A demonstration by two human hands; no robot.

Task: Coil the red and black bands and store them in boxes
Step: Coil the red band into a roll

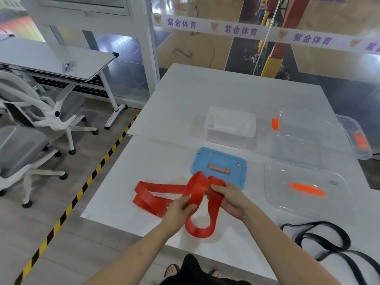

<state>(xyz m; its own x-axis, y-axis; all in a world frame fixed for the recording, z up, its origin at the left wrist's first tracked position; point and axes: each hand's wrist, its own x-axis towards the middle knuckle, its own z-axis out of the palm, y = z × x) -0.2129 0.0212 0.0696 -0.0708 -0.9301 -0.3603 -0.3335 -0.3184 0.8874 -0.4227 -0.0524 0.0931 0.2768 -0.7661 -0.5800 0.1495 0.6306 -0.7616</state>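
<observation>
A wide red band [156, 195] lies partly on the white table [226, 89], its far end folded at the left. My left hand [181, 208] pinches one loop of it, and my right hand [230, 199] grips another turn beside it. A lower loop of the band hangs toward the table's front edge. The black band [324, 241] lies loose at the front right of the table. A small white box [230, 126] stands open behind the hands, its blue lid [218, 163] with an orange handle lying flat in front of it.
A larger clear box [312, 136] with orange latches stands at the right, its clear lid [306, 188] lying in front of it. Office chairs [41, 112] and another desk stand to the left, past a yellow-black floor stripe [86, 184]. My sandalled feet show below the table edge.
</observation>
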